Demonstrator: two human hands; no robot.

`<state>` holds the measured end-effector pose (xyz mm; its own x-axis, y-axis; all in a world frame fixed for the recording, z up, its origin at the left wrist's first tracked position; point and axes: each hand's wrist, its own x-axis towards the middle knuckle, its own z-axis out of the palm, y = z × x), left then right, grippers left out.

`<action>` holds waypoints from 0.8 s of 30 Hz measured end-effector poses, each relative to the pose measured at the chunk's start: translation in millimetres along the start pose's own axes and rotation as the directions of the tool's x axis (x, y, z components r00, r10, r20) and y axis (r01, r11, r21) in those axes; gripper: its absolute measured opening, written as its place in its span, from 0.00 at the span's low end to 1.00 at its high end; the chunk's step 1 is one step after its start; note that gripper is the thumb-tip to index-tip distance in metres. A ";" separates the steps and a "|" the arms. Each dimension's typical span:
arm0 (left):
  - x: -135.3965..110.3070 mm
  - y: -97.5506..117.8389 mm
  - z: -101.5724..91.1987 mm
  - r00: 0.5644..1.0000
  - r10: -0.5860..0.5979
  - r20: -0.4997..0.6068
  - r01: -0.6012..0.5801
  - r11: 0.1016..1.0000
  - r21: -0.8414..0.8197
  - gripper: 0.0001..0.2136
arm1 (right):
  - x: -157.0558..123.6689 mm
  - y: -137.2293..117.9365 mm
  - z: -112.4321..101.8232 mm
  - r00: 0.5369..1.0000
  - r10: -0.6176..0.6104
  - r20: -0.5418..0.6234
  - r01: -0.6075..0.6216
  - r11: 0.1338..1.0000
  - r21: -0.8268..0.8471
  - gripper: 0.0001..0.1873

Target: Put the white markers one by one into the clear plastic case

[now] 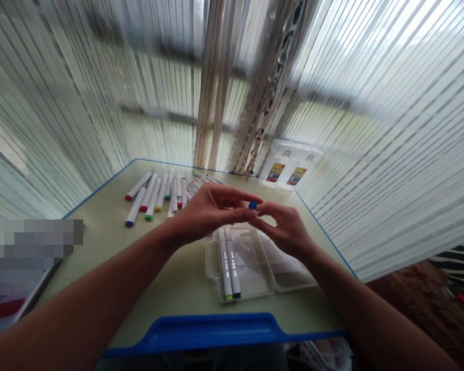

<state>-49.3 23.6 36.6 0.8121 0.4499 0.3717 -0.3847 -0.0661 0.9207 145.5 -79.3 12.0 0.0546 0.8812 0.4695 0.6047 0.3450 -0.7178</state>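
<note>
My left hand (pixel 211 211) and my right hand (pixel 288 229) meet above a small table, both pinched on a marker with a blue cap (pixel 252 204) held between them. Its barrel is mostly hidden by my fingers. Just below lies an open clear plastic case (pixel 255 288) holding two grey markers (pixel 229 263), one green-tipped and one dark-tipped. A row of several white markers with coloured caps (pixel 154 193) lies on the table's far left.
The pale green table (pixel 100 226) has a blue rim and a blue handle (pixel 216 330) at its near edge. Two clear packs with coloured labels (pixel 290 170) lean against the sheer curtain (pixel 371 129) at the back. A blurred patch covers the left side.
</note>
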 end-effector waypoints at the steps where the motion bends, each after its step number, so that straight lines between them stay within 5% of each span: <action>1: -0.1 0.1 -0.7 1.000 0.006 -0.022 -0.005 1.000 0.001 0.12 | -0.2 0.5 0.1 1.000 0.005 0.002 -0.005 1.000 0.009 0.07; 10: 0.7 -2.7 -5.1 0.992 0.046 -0.119 -0.046 0.999 0.002 0.11 | -1.5 1.8 0.1 1.000 0.025 -0.002 -0.025 0.999 0.036 0.07; 24: -2.6 3.3 -0.5 1.000 -0.007 0.009 0.007 0.999 -0.045 0.12 | -1.1 2.4 0.1 1.000 -0.003 -0.001 0.003 1.000 0.029 0.08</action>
<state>-52.9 22.7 38.6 0.8186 0.4423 0.3664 -0.3981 -0.0229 0.9170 146.9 -79.4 9.7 0.0530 0.8798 0.4724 0.5817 0.3572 -0.7307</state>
